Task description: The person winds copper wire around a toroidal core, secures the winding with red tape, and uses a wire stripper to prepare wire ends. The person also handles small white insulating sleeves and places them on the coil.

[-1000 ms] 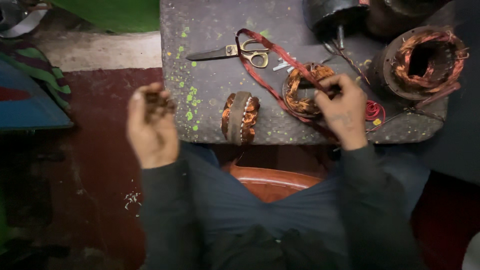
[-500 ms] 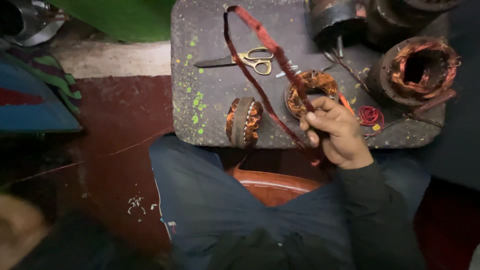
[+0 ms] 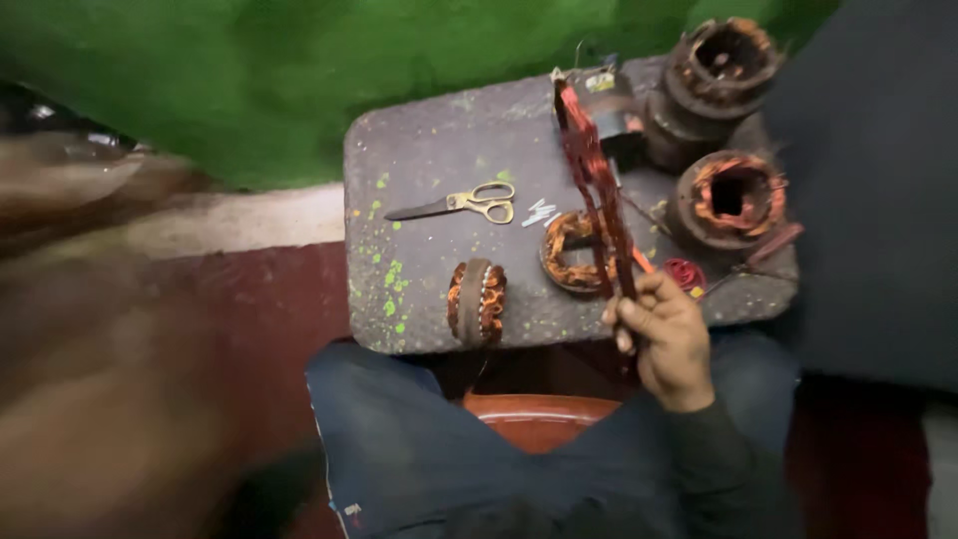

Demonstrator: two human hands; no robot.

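Strip in hand: your right hand [image 3: 667,337] was clamped on the lower end of a long reddish strip [image 3: 595,180], which now stood upright from your fist at the near edge of the grey board [image 3: 419,170]. Half a second earlier it arced over the scissors; now it rose just right of them. Your left hand had gone from view into blur, so I could not tell its grip. The small winding [image 3: 477,299] lay below the scissors [image 3: 454,204], untouched.
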